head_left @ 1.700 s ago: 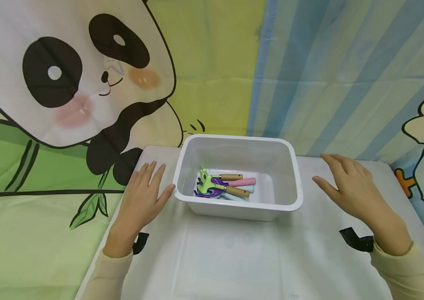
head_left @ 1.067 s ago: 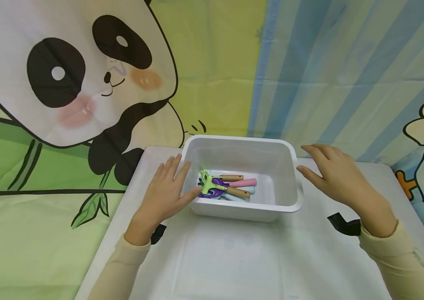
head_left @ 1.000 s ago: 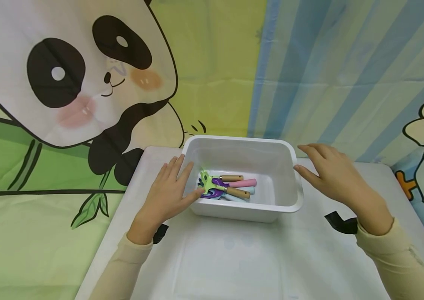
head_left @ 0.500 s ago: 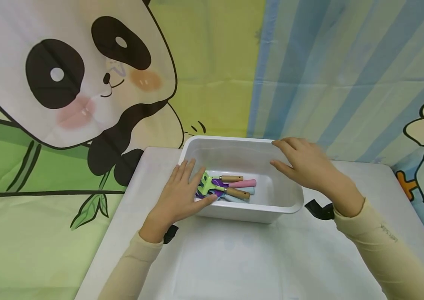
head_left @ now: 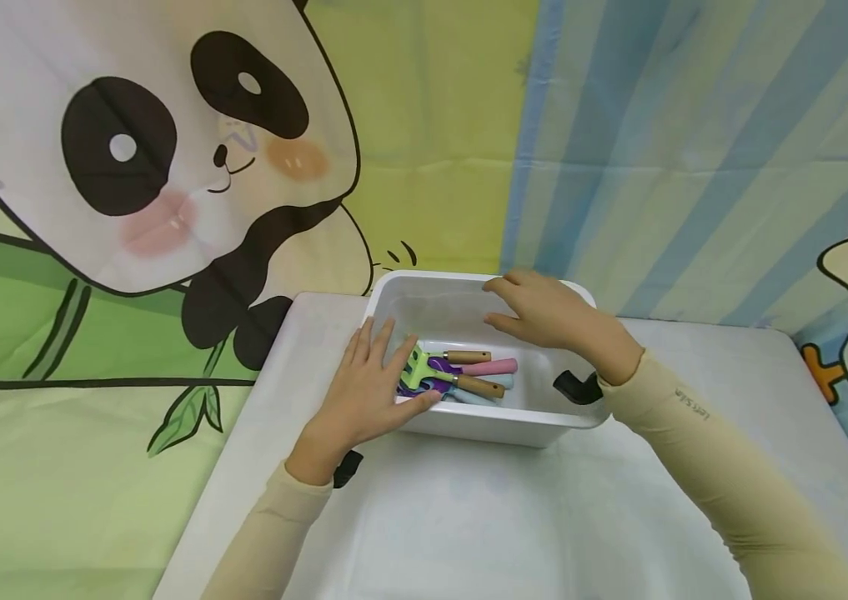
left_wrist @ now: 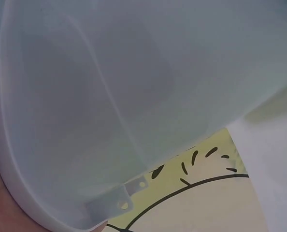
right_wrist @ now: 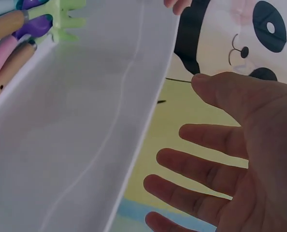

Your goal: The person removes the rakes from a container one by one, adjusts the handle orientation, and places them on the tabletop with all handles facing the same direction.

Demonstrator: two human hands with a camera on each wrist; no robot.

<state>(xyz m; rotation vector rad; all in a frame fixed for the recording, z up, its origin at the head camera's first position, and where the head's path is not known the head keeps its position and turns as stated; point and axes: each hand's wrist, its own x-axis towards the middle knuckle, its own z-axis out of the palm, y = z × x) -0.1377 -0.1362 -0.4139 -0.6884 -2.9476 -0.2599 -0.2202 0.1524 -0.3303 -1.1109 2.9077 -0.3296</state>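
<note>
A white plastic tub (head_left: 499, 428) stands on the table, and small garden tools lie in its left half. Among them are a green hand rake (head_left: 414, 372) with a wooden handle, a purple tool with a pink handle (head_left: 497, 367), and pale blue handles (head_left: 469, 398). My left hand (head_left: 365, 390) lies over the tub's left rim, fingers straight and spread. In the left wrist view the tub's outer wall (left_wrist: 109, 92) fills most of the picture. My right hand (head_left: 544, 312) hovers over the tub's far right part with nothing in it, fingers spread in the right wrist view.
A white cloth covers the table (head_left: 461, 517), which reaches back to a printed curtain (head_left: 431, 125) with a panda. The tub's far side stands close to that curtain. Small tabs with holes (left_wrist: 121, 203) stick out from the tub's rim.
My right hand has moved left from beside the tub to above it. My left hand has moved right, from the table onto the tub's left rim. The tools have stayed put.
</note>
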